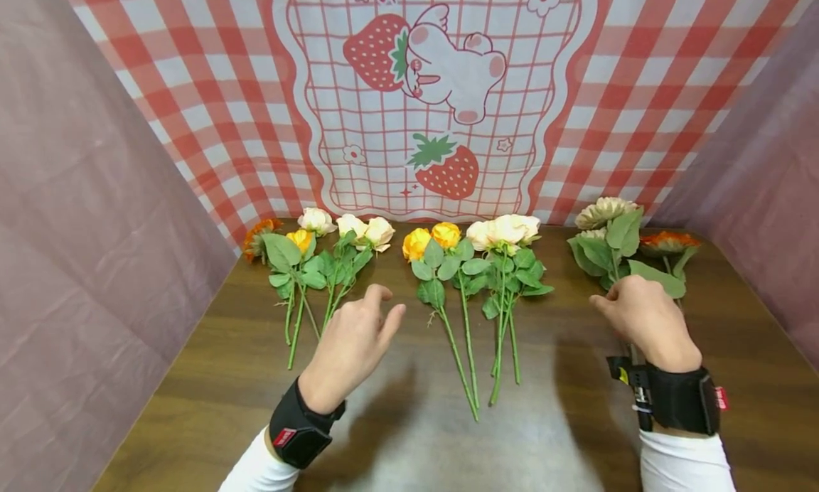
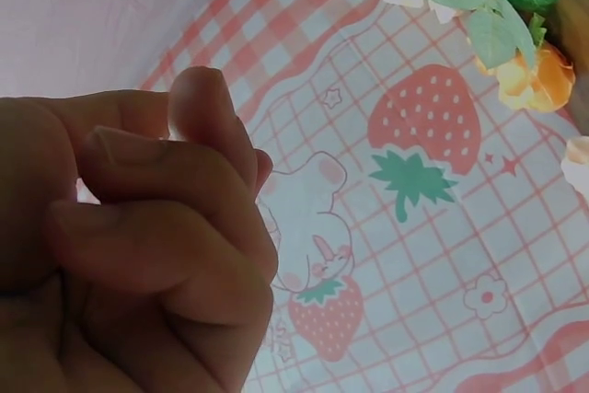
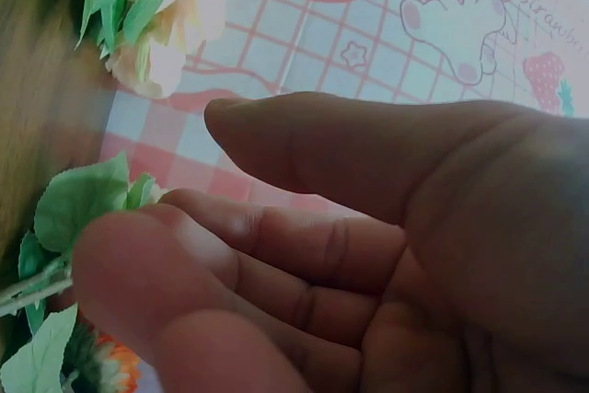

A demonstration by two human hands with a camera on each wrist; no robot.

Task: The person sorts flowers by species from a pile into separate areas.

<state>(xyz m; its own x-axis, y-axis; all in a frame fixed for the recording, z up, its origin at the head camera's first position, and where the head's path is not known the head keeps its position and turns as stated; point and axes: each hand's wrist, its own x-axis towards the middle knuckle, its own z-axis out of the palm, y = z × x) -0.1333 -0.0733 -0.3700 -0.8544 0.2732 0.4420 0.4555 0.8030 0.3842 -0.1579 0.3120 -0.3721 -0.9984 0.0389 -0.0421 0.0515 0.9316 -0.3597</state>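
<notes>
My left hand (image 1: 350, 346) hovers over the table with loosely bent fingers, right of the left-hand flowers; the left wrist view shows nothing in its grasp. In that group lie an orange flower (image 1: 259, 239), a yellow rose (image 1: 301, 240) and cream roses (image 1: 377, 233). My right hand (image 1: 651, 323) is over the stems of pale, many-petalled flowers (image 1: 604, 212) and an orange flower (image 1: 669, 242) at the right. Its thumb and relaxed fingers stand apart in the right wrist view, with green leaves (image 3: 81, 202) just beyond the fingertips. The lower stems there are partly hidden by this hand.
Between the hands lie two yellow roses (image 1: 417, 244) and a cluster of cream roses (image 1: 508, 232), stems toward me. A red-and-white checked cloth (image 1: 448, 165) with strawberries hangs behind the brown wooden table (image 1: 211, 385). Plain pinkish cloth (image 1: 96, 215) hangs at both sides.
</notes>
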